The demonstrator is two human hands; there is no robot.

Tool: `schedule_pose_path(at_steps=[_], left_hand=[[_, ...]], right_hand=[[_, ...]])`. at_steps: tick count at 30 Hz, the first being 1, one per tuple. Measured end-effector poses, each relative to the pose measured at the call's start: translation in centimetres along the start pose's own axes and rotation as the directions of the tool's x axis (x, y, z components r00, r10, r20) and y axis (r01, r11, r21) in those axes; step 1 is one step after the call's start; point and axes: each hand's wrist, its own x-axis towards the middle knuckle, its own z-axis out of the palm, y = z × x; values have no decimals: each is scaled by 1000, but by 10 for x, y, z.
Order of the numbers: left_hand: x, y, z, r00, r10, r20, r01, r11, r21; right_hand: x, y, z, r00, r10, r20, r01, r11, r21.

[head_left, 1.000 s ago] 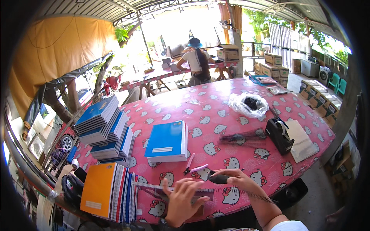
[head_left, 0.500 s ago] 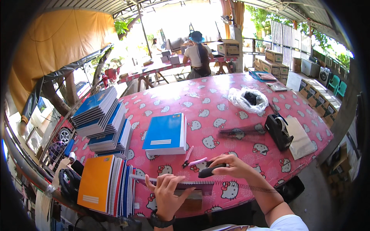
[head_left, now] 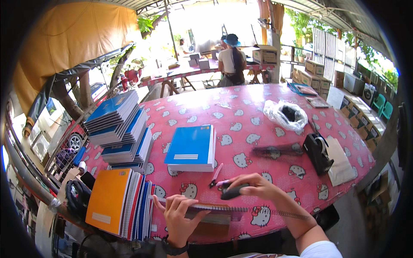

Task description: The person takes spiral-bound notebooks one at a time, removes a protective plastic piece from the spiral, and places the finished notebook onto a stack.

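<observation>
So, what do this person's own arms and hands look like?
Both are ordinary, ungloved human hands. The left hand has a dark band on its wrist; the right hand shows none. The right forearm is uncovered, with a white sleeve higher up. The left sleeve is out of view.

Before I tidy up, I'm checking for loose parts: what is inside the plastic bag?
Inside the plastic bag, black material shows at the opening, too small to identify. Anything beneath it is covered, so the bag's bottom cannot be seen.
</observation>
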Motion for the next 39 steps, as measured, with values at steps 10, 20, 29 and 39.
schedule_pose_path(at_steps=[10, 20, 29, 39], left_hand=[[-1, -10, -3, 999, -29, 43, 32, 996, -78], [1, -13, -9, 997, -37, 63, 43, 994, -96], [0, -48, -11, 901, -171, -398, 80, 969, -235], [-26, -83, 11, 798, -598, 72, 212, 167, -963]], right_hand=[[23, -7, 23, 957, -107, 270, 140, 984, -107], [42, -10, 18, 995, 94, 18, -54, 711, -701], [55, 5, 22, 967, 251, 46, -238, 952, -191], [65, -12, 45, 933, -142, 331, 147, 989, 11]])
